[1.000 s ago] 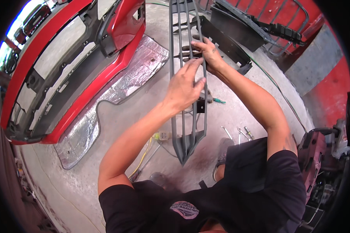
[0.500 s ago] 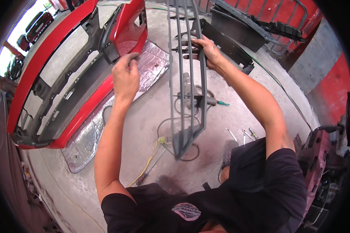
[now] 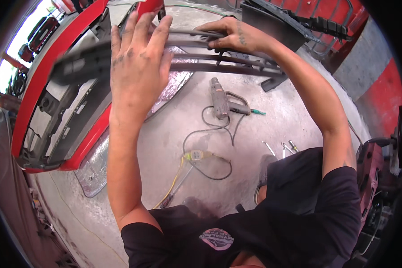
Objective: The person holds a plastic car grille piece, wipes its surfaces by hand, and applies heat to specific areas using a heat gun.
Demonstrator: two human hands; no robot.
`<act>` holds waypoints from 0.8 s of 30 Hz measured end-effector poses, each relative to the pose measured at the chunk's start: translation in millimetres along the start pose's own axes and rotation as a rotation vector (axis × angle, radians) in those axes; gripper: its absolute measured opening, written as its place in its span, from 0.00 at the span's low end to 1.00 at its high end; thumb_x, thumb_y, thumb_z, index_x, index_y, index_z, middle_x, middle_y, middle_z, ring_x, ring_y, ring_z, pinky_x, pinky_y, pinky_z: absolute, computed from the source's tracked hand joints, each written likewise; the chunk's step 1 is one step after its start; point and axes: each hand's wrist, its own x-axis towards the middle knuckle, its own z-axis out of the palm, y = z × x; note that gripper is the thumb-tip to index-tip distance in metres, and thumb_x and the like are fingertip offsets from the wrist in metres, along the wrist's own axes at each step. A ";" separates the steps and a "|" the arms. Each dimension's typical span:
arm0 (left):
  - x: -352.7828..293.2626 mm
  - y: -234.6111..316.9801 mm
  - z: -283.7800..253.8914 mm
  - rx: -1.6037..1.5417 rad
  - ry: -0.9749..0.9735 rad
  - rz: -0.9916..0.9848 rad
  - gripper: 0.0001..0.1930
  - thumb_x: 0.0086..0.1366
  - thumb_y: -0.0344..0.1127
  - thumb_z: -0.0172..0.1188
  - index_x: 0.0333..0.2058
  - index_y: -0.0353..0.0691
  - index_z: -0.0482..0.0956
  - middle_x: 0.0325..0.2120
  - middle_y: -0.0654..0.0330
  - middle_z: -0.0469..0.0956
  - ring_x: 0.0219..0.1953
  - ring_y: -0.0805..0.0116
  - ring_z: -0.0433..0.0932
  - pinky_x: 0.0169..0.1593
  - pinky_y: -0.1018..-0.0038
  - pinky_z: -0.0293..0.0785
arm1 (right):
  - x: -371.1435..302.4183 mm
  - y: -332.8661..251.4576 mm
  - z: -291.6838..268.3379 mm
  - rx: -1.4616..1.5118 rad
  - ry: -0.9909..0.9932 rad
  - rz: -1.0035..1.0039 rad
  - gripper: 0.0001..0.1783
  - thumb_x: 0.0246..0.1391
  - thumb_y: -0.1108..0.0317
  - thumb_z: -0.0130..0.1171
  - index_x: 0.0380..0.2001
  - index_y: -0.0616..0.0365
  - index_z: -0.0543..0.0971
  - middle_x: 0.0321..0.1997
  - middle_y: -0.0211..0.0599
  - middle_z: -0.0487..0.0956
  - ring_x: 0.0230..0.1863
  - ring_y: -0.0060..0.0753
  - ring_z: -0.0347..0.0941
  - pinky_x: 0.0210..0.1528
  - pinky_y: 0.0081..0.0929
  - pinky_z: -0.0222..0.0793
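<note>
A long dark slatted bumper grille (image 3: pixel 196 67) is held crosswise above the floor, its left end blurred by motion. My right hand (image 3: pixel 241 36) grips its upper edge right of centre, fingers curled around the slats. Over the grille's left half, my left hand (image 3: pixel 138 64) has its fingers stretched and spread; whether the palm touches the slats I cannot tell. Behind and left of the grille stands a red car bumper (image 3: pixel 30 96) with black inner framing. A silver foil mat (image 3: pixel 94 178) lies under it, partly hidden by my left arm.
A corded heat gun (image 3: pixel 219 98) lies on the floor in front of me, beside a yellow extension outlet (image 3: pixel 195 155). Small hand tools (image 3: pixel 286 148) are by my right leg. Black plastic parts (image 3: pixel 272 31) sit at the back right. Machinery (image 3: pixel 366 178) stands along the right edge.
The grille has swung from upright to crosswise, its far end now to the left. My left hand has risen and opened over it. My right hand has moved up slightly, still gripping.
</note>
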 end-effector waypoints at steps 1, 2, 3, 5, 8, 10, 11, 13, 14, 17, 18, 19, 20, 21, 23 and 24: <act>-3.3 -3.8 1.4 0.017 -0.043 0.034 0.29 0.61 0.36 0.65 0.62 0.47 0.72 0.53 0.52 0.78 0.55 0.49 0.76 0.57 0.57 0.72 | 2.6 -2.7 0.4 -0.174 -0.002 -0.113 0.27 0.58 0.70 0.62 0.62 0.60 0.76 0.52 0.43 0.84 0.48 0.30 0.79 0.53 0.27 0.73; -5.6 -2.4 3.0 0.005 -0.050 0.039 0.29 0.61 0.36 0.65 0.62 0.47 0.72 0.53 0.52 0.78 0.55 0.49 0.76 0.57 0.57 0.72 | 2.4 -5.6 2.4 -0.169 -0.001 -0.099 0.27 0.58 0.70 0.62 0.62 0.60 0.76 0.52 0.43 0.84 0.48 0.30 0.79 0.53 0.27 0.73; -7.8 0.1 4.1 -0.101 -0.336 -0.094 0.29 0.60 0.37 0.66 0.62 0.47 0.73 0.50 0.51 0.80 0.51 0.49 0.78 0.54 0.58 0.73 | 3.1 -9.3 3.3 -0.215 -0.059 -0.126 0.28 0.54 0.70 0.64 0.60 0.56 0.78 0.49 0.44 0.85 0.45 0.34 0.80 0.52 0.31 0.74; -21.3 -11.3 9.0 -0.245 -0.483 -0.146 0.23 0.60 0.37 0.66 0.55 0.44 0.78 0.37 0.49 0.83 0.41 0.47 0.82 0.45 0.59 0.75 | 13.4 -13.6 12.0 -0.262 -0.139 -0.170 0.27 0.50 0.67 0.68 0.57 0.51 0.81 0.44 0.47 0.85 0.42 0.44 0.81 0.49 0.37 0.74; -34.1 -38.1 23.4 -0.367 -0.611 -0.292 0.14 0.63 0.37 0.64 0.46 0.40 0.83 0.31 0.48 0.83 0.38 0.45 0.82 0.43 0.60 0.75 | 24.1 -25.4 20.4 -0.507 -0.066 -0.149 0.26 0.52 0.64 0.69 0.55 0.56 0.80 0.40 0.49 0.85 0.39 0.44 0.82 0.45 0.39 0.74; -50.6 -51.2 36.4 -0.414 -0.456 -0.289 0.11 0.67 0.37 0.61 0.39 0.34 0.83 0.24 0.49 0.81 0.29 0.51 0.82 0.37 0.63 0.74 | 35.7 -10.7 27.1 -0.553 0.038 -0.135 0.24 0.52 0.62 0.70 0.53 0.55 0.82 0.42 0.48 0.85 0.43 0.49 0.80 0.46 0.42 0.74; -51.3 -54.6 38.5 -0.462 -0.548 -0.422 0.12 0.66 0.39 0.61 0.40 0.35 0.83 0.28 0.46 0.82 0.35 0.47 0.82 0.40 0.59 0.74 | 38.2 0.9 28.0 -0.645 0.372 -0.388 0.22 0.53 0.63 0.68 0.52 0.54 0.82 0.45 0.48 0.84 0.47 0.49 0.79 0.48 0.40 0.73; -52.1 -59.6 43.9 -0.502 -0.649 -0.572 0.15 0.67 0.42 0.60 0.43 0.36 0.83 0.32 0.43 0.82 0.40 0.43 0.82 0.43 0.57 0.73 | 45.0 30.8 35.5 -0.711 1.010 -0.701 0.18 0.63 0.58 0.56 0.48 0.59 0.80 0.40 0.36 0.82 0.40 0.30 0.77 0.40 0.34 0.75; -58.4 -68.7 43.1 -0.479 -0.653 -0.588 0.15 0.67 0.42 0.60 0.43 0.36 0.83 0.32 0.43 0.82 0.40 0.43 0.82 0.43 0.57 0.73 | 27.1 6.3 58.5 -0.373 1.061 -0.483 0.17 0.56 0.68 0.64 0.50 0.55 0.83 0.51 0.45 0.82 0.55 0.49 0.76 0.54 0.38 0.72; -67.1 -78.6 52.5 -0.435 -0.645 -0.608 0.16 0.67 0.43 0.60 0.44 0.37 0.84 0.31 0.43 0.82 0.41 0.43 0.82 0.43 0.56 0.74 | 4.0 30.6 106.5 0.113 1.284 -0.137 0.17 0.58 0.70 0.60 0.49 0.65 0.81 0.49 0.45 0.84 0.47 0.41 0.80 0.50 0.34 0.74; -72.5 -78.8 53.6 -0.388 -0.605 -0.616 0.16 0.67 0.44 0.60 0.43 0.37 0.84 0.31 0.43 0.82 0.41 0.43 0.82 0.44 0.55 0.74 | -4.4 34.2 128.6 0.385 1.262 -0.017 0.17 0.58 0.71 0.60 0.48 0.70 0.81 0.49 0.47 0.84 0.41 0.38 0.81 0.46 0.34 0.75; -72.5 -75.9 56.2 -0.352 -0.562 -0.617 0.16 0.67 0.45 0.60 0.42 0.37 0.84 0.31 0.42 0.82 0.41 0.42 0.82 0.44 0.54 0.74 | -9.2 52.8 150.6 0.636 1.124 0.073 0.18 0.59 0.71 0.60 0.50 0.72 0.79 0.49 0.48 0.83 0.42 0.38 0.81 0.48 0.35 0.76; -72.8 -70.3 58.6 -0.359 -0.563 -0.615 0.16 0.67 0.45 0.60 0.42 0.37 0.84 0.31 0.42 0.82 0.41 0.42 0.82 0.44 0.54 0.74 | -14.2 72.3 172.0 0.876 0.969 0.167 0.20 0.60 0.71 0.60 0.52 0.74 0.77 0.50 0.49 0.82 0.44 0.38 0.81 0.49 0.36 0.77; -76.7 -63.2 60.1 -0.328 -0.578 -0.677 0.17 0.67 0.46 0.60 0.42 0.37 0.84 0.31 0.42 0.82 0.41 0.42 0.82 0.44 0.53 0.74 | -15.1 82.4 191.1 1.196 0.818 0.205 0.22 0.61 0.70 0.61 0.54 0.74 0.75 0.50 0.49 0.82 0.45 0.40 0.81 0.51 0.40 0.78; -88.6 -63.8 58.9 -0.272 -0.654 -0.755 0.17 0.67 0.47 0.61 0.41 0.38 0.84 0.32 0.41 0.82 0.41 0.41 0.82 0.45 0.52 0.74 | -8.4 73.1 218.0 1.518 0.626 0.240 0.24 0.61 0.69 0.62 0.56 0.74 0.73 0.49 0.49 0.82 0.47 0.43 0.81 0.53 0.43 0.78; -97.1 -68.4 62.7 -0.265 -0.656 -0.764 0.17 0.67 0.47 0.61 0.41 0.38 0.84 0.32 0.41 0.82 0.41 0.41 0.82 0.45 0.52 0.74 | -7.1 63.5 227.8 1.573 0.540 0.170 0.25 0.62 0.68 0.62 0.57 0.74 0.72 0.51 0.49 0.81 0.49 0.44 0.80 0.54 0.47 0.78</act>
